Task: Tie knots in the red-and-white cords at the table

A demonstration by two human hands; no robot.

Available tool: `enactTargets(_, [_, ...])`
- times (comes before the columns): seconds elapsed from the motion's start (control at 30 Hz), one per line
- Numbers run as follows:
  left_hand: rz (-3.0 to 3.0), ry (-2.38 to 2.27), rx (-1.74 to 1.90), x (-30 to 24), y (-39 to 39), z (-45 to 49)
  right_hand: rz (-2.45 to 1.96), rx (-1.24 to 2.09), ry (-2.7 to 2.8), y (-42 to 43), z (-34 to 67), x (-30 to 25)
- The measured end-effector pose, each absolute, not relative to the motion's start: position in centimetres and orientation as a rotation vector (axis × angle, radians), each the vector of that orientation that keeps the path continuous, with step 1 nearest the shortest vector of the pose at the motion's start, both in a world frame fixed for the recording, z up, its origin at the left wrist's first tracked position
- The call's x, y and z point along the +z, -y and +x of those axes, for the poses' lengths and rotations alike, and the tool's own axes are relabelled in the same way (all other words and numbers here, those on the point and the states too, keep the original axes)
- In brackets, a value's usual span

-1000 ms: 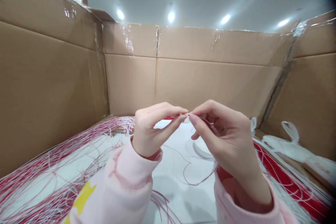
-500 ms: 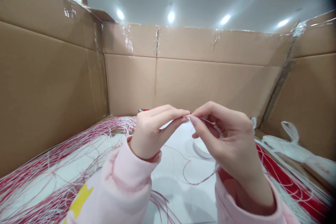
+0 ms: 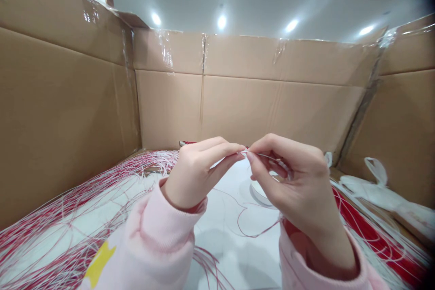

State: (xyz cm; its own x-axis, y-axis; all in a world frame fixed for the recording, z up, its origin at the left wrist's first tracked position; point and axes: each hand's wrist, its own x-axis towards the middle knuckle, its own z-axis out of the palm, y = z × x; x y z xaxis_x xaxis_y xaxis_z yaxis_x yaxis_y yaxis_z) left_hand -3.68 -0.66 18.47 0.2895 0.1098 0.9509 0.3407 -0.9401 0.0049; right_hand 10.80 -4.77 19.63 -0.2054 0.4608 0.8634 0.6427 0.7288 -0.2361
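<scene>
Fingertip to fingertip, my left hand (image 3: 207,167) and my right hand (image 3: 292,176) pinch a thin white cord (image 3: 264,156) between thumbs and forefingers. From the pinch the cord runs back across my right palm, where part of it is hidden by the fingers. Its end at my left fingertips is too small to make out. Below the hands a red cord (image 3: 254,236) curves in a loop over the white tabletop (image 3: 227,217). Partly behind my right hand lies a round white spool or roll (image 3: 260,192).
Many red and white cords (image 3: 81,208) spread over the left side. More red cords (image 3: 367,229) lie at the right, beside a white plastic bag (image 3: 377,188). Cardboard walls (image 3: 238,104) enclose the table at the back and both sides.
Both hands keep the same pinch on the cord. The left wrist and sleeve have shifted slightly left and down; the right hand has barely moved.
</scene>
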Motion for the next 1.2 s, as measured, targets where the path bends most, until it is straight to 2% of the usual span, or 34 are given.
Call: enactTargets(1.2, [-2.424, 0.585, -1.514, 18.58, 1.13, -3.79, -0.892, -0.215, 1.974, 4.52, 11.29, 19.71])
